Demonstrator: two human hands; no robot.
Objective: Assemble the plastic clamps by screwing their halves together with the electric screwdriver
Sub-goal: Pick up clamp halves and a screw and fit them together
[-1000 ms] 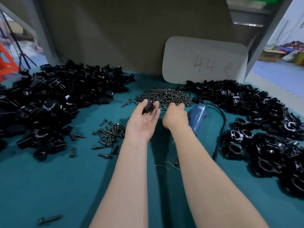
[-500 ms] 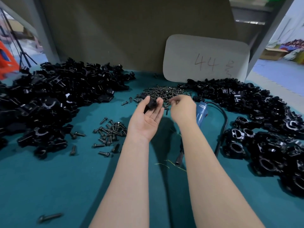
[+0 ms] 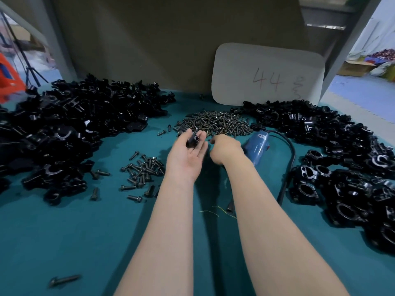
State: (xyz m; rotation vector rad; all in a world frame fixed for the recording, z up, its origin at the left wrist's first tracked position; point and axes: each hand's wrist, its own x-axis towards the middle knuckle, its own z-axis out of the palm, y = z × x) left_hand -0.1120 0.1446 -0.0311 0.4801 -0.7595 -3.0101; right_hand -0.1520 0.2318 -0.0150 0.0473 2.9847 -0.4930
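My left hand (image 3: 185, 156) is palm up over the teal table and holds a black plastic clamp (image 3: 193, 141) between thumb and fingertips. My right hand (image 3: 226, 148) is beside it with fingers curled; a small dark screw tip (image 3: 210, 141) shows at its fingertips, pointing toward the clamp. The blue electric screwdriver (image 3: 257, 147) lies on the table just right of my right hand, with its black cable (image 3: 288, 167) curving away. A pile of small screws (image 3: 215, 123) lies just beyond both hands.
A big heap of black clamp halves (image 3: 64, 133) fills the left side. Assembled clamps (image 3: 342, 167) are heaped along the right. Longer bolts (image 3: 142, 169) are scattered left of my left arm. A white board marked 44 (image 3: 267, 77) leans on the back wall.
My right hand rose from the screw pile and drew back toward the clamp with a screw. My left hand stayed in place with the clamp.
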